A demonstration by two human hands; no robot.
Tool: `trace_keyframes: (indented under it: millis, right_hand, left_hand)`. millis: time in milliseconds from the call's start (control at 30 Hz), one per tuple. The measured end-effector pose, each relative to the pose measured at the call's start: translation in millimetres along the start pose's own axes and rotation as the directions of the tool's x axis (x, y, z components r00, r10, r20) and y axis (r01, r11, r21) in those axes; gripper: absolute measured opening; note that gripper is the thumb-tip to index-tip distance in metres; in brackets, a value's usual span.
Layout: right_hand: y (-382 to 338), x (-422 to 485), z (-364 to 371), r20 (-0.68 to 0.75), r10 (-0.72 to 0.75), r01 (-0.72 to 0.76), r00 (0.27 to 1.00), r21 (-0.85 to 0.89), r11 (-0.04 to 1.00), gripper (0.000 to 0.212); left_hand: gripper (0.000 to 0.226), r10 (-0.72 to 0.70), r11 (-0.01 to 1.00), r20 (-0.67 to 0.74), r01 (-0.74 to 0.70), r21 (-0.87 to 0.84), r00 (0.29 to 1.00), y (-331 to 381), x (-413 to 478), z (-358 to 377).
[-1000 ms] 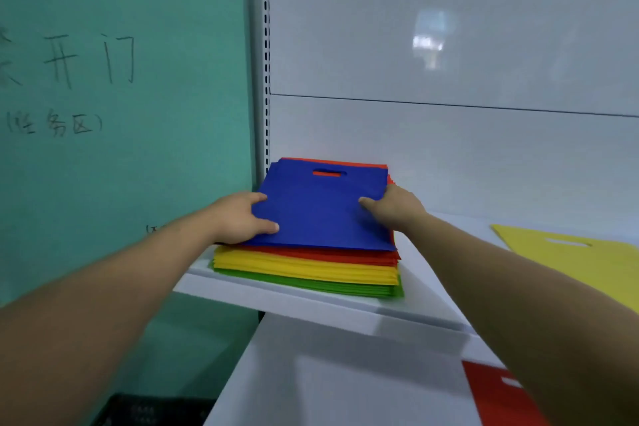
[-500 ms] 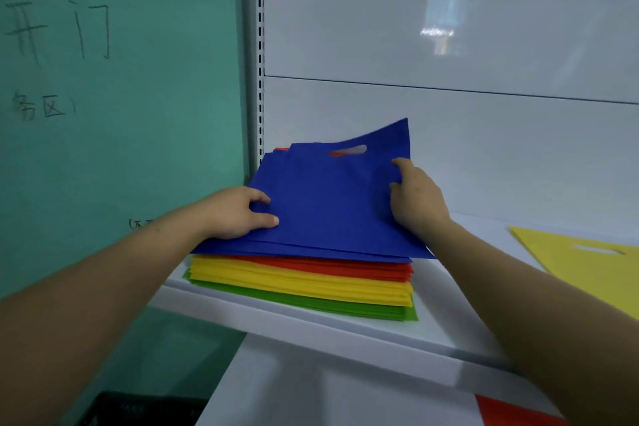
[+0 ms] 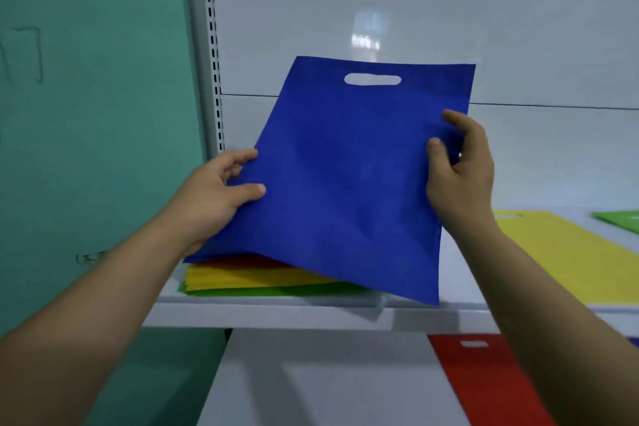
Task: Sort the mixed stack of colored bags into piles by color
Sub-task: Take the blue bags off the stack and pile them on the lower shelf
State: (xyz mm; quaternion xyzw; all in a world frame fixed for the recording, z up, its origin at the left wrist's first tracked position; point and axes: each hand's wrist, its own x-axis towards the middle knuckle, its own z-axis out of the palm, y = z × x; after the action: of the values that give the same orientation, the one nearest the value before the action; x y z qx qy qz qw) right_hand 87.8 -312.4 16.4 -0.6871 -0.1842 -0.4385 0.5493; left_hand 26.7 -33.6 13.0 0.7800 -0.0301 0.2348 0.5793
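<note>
A blue bag (image 3: 349,176) with a cut-out handle is lifted and tilted up above the mixed stack (image 3: 249,278), which shows red, yellow and green layers on the upper shelf. My left hand (image 3: 218,194) pinches the bag's left edge, thumb on top. Gripping its right edge is my right hand (image 3: 460,176). More blue shows at the stack's top under the lifted bag. A yellow bag (image 3: 567,252) and a green bag (image 3: 619,220) lie to the right on the same shelf. A red bag (image 3: 484,377) lies on the lower shelf.
The white upper shelf (image 3: 311,315) juts out over a lower white shelf (image 3: 311,380). A perforated metal upright (image 3: 212,55) and a teal wall (image 3: 93,114) with handwriting bound the left side. White back panels stand behind.
The blue bag was flat on the stack, then peeled up at its right side. Now both hands hold it raised and tilted above the stack.
</note>
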Motion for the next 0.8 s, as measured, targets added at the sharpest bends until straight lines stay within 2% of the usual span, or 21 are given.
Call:
trace_keyframes:
  millis: [133,367,600,800]
  right_hand:
    - [-14.2,-38.5,-46.4,-0.071,0.050,-0.055,0.996,-0.070,0.996,0.032]
    - [-29.5,-110.4,-147.4,-0.202,0.179,-0.230,0.963,-0.270,0.935,0.039]
    - [-19.0,-193.3,-266.3,-0.296,0.343,-0.448,0.892,-0.462,0.766,0.041]
    - [-6.5,-251.2,-374.8,-0.382,0.523,-0.647,0.762,-0.492,0.583,0.044]
  left_hand:
    - [0.053,0.082,0.997,0.149,-0.082,-0.008,0.985,14.6,-40.2,23.5]
    - [0.055,0.147,0.983,0.286,-0.171,0.059,0.947,3.9,-122.5,90.3]
    - [0.056,-0.021,0.999,0.533,0.039,-0.023,0.846,-33.6,-207.1,183.5]
    - [0.056,-0.122,0.987,0.657,0.163,-0.001,0.744,-38.9,-286.0,275.4]
